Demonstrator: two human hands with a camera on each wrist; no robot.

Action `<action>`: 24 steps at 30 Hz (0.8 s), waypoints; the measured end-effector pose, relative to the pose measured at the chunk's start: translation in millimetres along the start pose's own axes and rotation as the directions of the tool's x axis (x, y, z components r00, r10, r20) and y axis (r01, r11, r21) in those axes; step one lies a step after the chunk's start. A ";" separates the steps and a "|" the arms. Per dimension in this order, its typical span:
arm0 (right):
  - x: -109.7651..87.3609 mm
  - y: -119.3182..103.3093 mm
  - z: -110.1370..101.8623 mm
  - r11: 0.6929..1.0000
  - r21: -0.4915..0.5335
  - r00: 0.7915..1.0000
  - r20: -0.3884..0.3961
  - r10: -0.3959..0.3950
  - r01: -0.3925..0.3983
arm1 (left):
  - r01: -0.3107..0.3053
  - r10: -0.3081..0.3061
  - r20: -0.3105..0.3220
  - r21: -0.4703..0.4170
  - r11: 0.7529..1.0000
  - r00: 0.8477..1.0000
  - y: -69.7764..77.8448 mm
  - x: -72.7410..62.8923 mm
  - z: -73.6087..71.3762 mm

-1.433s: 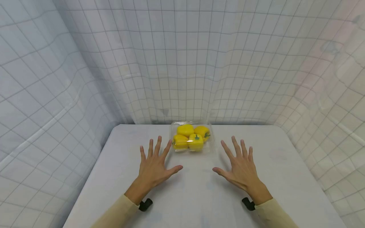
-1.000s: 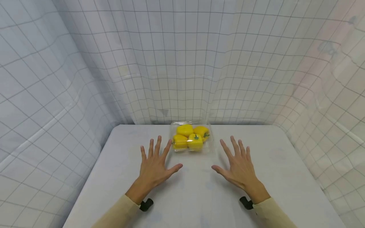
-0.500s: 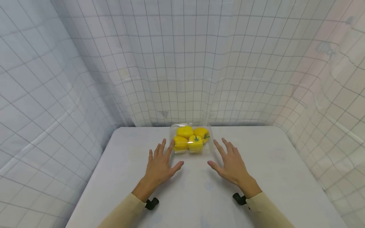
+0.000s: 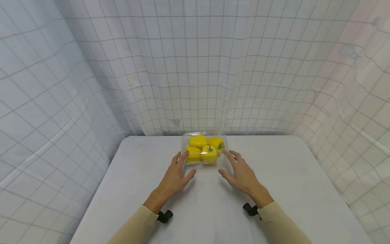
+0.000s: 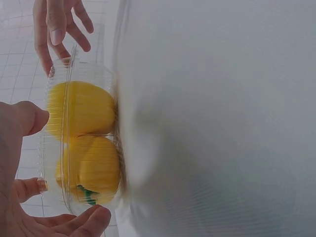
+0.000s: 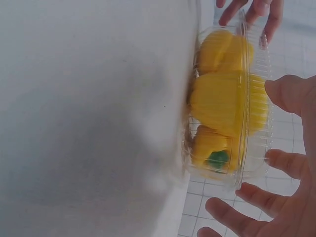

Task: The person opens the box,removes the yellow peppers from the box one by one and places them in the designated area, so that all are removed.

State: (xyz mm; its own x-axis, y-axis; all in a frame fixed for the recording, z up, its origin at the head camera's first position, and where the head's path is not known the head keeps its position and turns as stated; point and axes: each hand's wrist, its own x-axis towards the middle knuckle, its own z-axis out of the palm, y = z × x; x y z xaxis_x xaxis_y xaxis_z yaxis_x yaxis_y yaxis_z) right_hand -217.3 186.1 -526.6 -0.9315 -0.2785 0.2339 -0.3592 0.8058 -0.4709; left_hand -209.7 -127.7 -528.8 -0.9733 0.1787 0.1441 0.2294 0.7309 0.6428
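A clear plastic clamshell container (image 4: pixel 184 139) sits at the far edge of the table, holding several yellow bell peppers (image 4: pixel 209 156) with green stems. My left hand (image 4: pixel 175 178) is at its front left corner, fingers extended and thumb apart. Opposite it, my right hand (image 4: pixel 242 176) reaches toward the front right corner in a similar spread. The left wrist view has the container's ribbed lid (image 5: pixel 81 69) between both hands. In the right wrist view, fingertips come close to the container wall (image 6: pixel 254 158); whether they touch it, I cannot tell. Neither hand grips anything.
A white table (image 4: pixel 274 189) lies under the hands and container. White grid-patterned curtains (image 4: pixel 195 67) enclose it at the back and both sides, the back one close behind the container. A dark camera mount (image 4: pixel 165 216) is at the left wrist, another (image 4: pixel 250 209) at the right.
Both hands have moved inward and slightly forward, toward the container's sides, and their spread fingers have drawn closer together. The container stays in place.
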 end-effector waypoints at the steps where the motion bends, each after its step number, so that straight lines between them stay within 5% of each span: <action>1: 0.1 0.0 0.0 1.000 -0.001 1.000 -0.005 -0.001 0.001 | -0.001 0.001 -0.003 -0.003 1.000 1.000 0.5 0.2 -0.1; 24: -28.4 -3.1 -8.3 0.990 -0.135 0.994 -0.101 -0.044 0.030 | -0.067 0.067 -0.043 -0.003 0.998 0.997 1.7 -18.6 -4.2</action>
State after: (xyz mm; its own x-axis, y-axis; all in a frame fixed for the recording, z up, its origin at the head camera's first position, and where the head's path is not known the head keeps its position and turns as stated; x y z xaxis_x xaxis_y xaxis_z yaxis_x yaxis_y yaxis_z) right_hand -189.3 195.9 -524.7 -0.9041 -0.2595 0.3396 -0.3762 0.8602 -0.3444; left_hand -191.2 -132.6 -527.3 -0.9553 0.1989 0.2189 0.2942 0.7149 0.6343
